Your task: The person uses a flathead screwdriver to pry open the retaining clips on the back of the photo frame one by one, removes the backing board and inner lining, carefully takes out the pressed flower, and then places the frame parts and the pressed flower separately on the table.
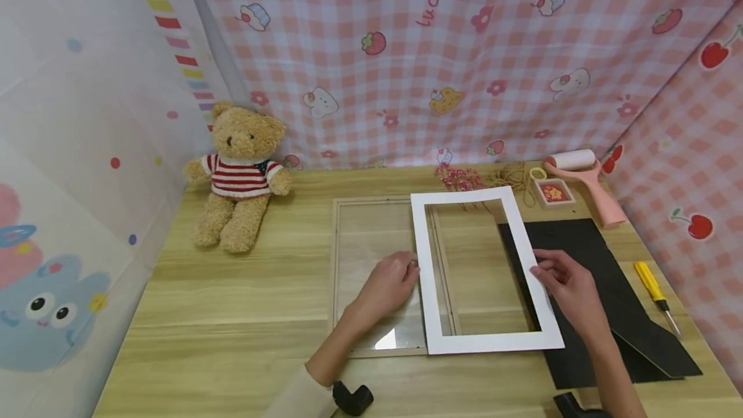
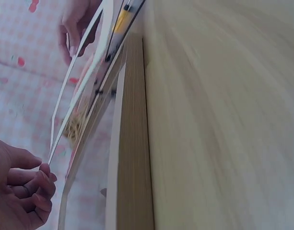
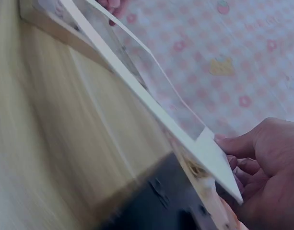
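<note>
A white picture mat (image 1: 493, 343) with a rectangular opening is held up between both hands, over the right part of a wooden picture frame (image 1: 335, 276). My left hand (image 1: 390, 282) pinches the mat's left edge between thumb and fingers, as the left wrist view shows. On the opposite edge, my right hand (image 1: 571, 289) grips the mat with the thumb on top and fingers beneath. In the right wrist view the mat (image 3: 211, 155) slants above the table. The frame lies flat with a clear pane (image 1: 371, 231) in it, which reflects light near its lower edge.
A black backing board (image 1: 571, 250) with a stand flap lies at right, beside a yellow screwdriver (image 1: 650, 281). Behind are pink dried flowers (image 1: 458, 177), twine (image 1: 511, 176), a small box (image 1: 553, 193) and a pink lint roller (image 1: 598, 186). A teddy bear (image 1: 240, 176) sits back left.
</note>
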A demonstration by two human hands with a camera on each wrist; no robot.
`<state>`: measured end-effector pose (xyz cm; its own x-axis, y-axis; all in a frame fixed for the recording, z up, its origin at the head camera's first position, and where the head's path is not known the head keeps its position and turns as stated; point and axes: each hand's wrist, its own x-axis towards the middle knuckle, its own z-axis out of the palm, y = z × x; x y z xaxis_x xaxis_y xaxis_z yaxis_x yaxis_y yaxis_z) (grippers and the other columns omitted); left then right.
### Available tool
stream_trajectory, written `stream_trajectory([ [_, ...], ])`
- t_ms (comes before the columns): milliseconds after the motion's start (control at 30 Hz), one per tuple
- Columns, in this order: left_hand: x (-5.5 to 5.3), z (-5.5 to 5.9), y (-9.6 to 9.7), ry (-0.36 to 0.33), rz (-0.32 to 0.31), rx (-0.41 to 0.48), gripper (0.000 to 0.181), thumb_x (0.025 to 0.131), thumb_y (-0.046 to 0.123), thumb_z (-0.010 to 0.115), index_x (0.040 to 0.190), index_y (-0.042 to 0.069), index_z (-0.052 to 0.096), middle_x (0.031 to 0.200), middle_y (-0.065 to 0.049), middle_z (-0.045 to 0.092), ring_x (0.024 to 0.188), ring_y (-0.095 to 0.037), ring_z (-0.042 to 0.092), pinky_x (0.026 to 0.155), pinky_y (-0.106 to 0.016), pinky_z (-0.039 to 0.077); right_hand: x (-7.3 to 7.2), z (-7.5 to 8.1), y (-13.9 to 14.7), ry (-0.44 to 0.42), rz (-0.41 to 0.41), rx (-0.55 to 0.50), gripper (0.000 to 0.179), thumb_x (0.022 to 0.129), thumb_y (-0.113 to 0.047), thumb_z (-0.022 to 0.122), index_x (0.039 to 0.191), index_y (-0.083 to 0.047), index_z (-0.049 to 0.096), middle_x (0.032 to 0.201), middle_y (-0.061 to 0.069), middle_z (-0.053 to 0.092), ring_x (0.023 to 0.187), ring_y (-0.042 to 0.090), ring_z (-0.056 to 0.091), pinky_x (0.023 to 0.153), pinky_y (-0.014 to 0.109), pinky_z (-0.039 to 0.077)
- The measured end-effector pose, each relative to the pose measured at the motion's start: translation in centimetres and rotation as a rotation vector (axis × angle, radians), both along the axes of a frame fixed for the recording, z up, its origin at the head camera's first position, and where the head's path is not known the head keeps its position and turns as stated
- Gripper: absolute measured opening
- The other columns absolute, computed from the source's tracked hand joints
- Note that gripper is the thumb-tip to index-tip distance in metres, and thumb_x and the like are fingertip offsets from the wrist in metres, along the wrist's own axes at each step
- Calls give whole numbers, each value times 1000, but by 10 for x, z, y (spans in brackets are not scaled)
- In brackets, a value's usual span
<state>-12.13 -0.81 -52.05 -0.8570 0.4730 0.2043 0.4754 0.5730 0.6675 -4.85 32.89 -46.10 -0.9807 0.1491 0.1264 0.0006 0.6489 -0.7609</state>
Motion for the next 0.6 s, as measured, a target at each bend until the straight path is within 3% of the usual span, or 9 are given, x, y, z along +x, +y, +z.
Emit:
stream_trajectory([
  [200, 1, 7, 27, -55, -70, -12, 14, 104, 9, 64, 109, 0, 73, 93, -4, 68, 84, -12, 61, 81, -30, 59, 5, 6, 24, 1, -33, 149, 29, 102, 0, 75, 130, 5, 72, 95, 18, 74, 70, 1, 52, 59, 17, 40],
  [300, 2, 6, 38, -87, -83, -36, 10, 104, 10, 64, 99, 6, 71, 93, -4, 68, 85, -11, 58, 78, -27, 55, 7, 6, 33, -14, -43, 183, 29, 102, 0, 75, 130, 5, 71, 96, 21, 75, 71, -1, 52, 60, 15, 40],
  [367, 0, -1, 47, -70, -89, -57, 14, 104, 13, 65, 90, 11, 67, 88, 0, 64, 82, -8, 56, 75, -23, 51, 8, 5, 40, -34, -45, 198, 30, 102, 0, 75, 131, 5, 71, 97, 22, 75, 71, 0, 51, 61, 14, 40],
  [600, 0, 0, 65, -102, -140, -78, 31, 106, 15, 63, 76, 15, 54, 79, 4, 54, 77, -9, 53, 69, -22, 47, 14, 3, 57, -67, -48, 212, 30, 103, 1, 73, 132, 8, 69, 97, 24, 74, 70, 0, 51, 63, 10, 43],
])
